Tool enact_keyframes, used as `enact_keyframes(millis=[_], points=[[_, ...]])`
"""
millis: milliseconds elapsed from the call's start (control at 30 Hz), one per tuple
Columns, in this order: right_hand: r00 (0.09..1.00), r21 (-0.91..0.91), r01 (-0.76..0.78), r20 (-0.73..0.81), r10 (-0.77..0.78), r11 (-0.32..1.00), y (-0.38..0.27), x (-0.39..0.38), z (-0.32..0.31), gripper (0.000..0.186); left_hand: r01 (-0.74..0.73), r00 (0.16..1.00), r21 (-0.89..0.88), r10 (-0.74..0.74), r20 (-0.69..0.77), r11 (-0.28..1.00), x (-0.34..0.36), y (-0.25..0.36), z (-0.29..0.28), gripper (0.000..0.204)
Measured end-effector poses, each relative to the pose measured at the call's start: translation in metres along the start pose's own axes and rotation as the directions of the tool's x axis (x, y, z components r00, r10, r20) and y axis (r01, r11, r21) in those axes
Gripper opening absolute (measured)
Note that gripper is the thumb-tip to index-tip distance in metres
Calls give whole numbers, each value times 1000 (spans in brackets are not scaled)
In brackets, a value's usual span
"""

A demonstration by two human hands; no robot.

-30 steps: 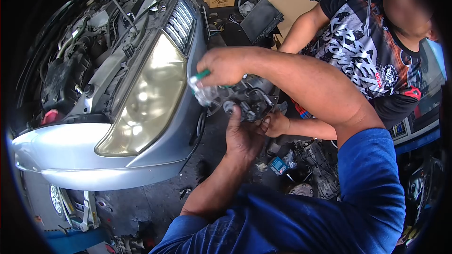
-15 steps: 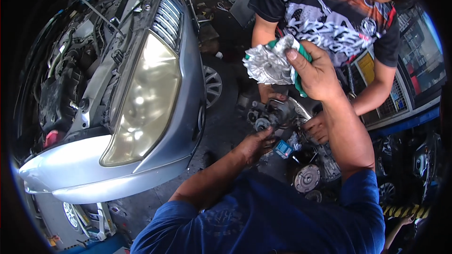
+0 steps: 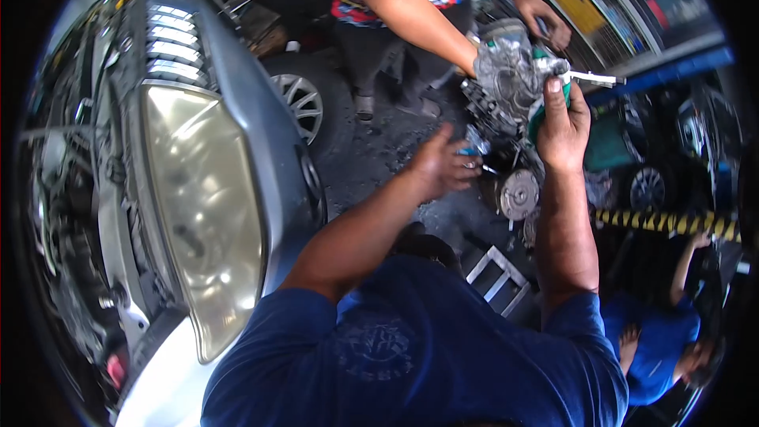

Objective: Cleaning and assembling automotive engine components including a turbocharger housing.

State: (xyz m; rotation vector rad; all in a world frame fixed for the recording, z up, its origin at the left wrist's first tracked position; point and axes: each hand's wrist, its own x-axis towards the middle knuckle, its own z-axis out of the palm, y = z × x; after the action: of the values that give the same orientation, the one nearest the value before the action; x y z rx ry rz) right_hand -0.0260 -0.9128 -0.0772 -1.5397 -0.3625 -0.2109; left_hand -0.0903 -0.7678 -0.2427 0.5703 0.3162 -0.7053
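Two bare hands of the person are seen from above, to the right of centre in the frame. The right hand is closed around a crumpled, bright-green flexible material, its thumb lying along the near side; the material is partly hidden by the fingers. Directly beyond, in the upper right, is a grey, irregularly shaped bulky part, overlapped in this view by the grasp; whether the hand also bears on it cannot be told. A pale, narrow bar projects to the right. The left hand, near the centre, has its fingers spread and slightly curved, well apart from the right.

Around these, a co-worker's bare forearm descends from the top edge and passes behind the grey part, while that co-worker's other hand hangs just above it. Below the grey part stands a round, flat metal disc; nearer the lower edge is a grey, rectangular metal frame.

At left, a silver car shows a long, yellowed headlight and, at upper centre-left, a dark tyre with a light spoked rim. At lower right, a second co-worker wears a blue shirt.
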Motion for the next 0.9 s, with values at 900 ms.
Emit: enact_keyframes(millis=[900], points=[[973, -484, 103, 230, 12, 869, 56, 54, 151, 44, -362, 801, -332, 473, 367, 871, -82, 122, 25, 139]])
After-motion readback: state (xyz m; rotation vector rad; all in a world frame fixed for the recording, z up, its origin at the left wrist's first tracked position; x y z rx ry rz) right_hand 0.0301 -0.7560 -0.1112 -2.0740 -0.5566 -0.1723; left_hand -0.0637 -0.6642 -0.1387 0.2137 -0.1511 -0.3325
